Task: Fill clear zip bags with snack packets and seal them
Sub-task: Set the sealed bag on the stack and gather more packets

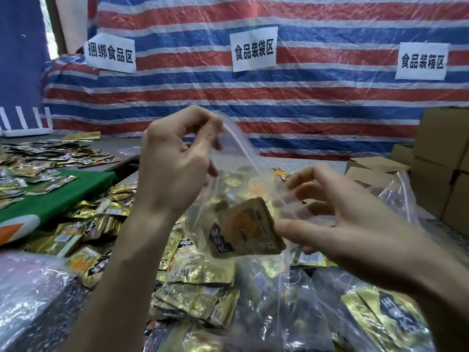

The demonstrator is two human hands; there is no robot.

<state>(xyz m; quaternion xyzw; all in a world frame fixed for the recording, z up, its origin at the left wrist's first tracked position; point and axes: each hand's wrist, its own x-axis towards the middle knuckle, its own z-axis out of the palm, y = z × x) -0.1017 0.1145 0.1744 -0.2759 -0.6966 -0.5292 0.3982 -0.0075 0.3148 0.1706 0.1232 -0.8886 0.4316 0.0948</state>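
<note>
Your left grip [177, 168] pinches one lip of the clear zip bag [233, 179] between thumb and fingertips and holds it up above the counter [324, 165], while your right grip [355, 224] is spread at the bag's mouth, fingers loosely bent, clamping nothing that can be made out. The risk lies in that one-sided hold: the bag hangs from a single pinch on slick film, and if the lip slides out the bag is likely to drop onto the heap of loose snack packets [198, 283] below and mix with them. The gold snack packet [243, 227] appears to sit tilted inside the bag, one corner up, not yet down at the bottom; a tilt of the bag could tip it back out, and if it lodges near the zip strip [253, 166] the seal may close on it or fail along part of its run. The film is crumpled and glossy, so a gap in the zip would be easy to miss. The packet lies below and to the right of your left grip, well under the pinched lip, and just beside your right thumb [291, 231], whose tip is at the packet's right edge; whether the two touch cannot be told. Your right fingers [302, 182] lie behind the film at the far side of the mouth, near the lower end of the zip strip.
</note>
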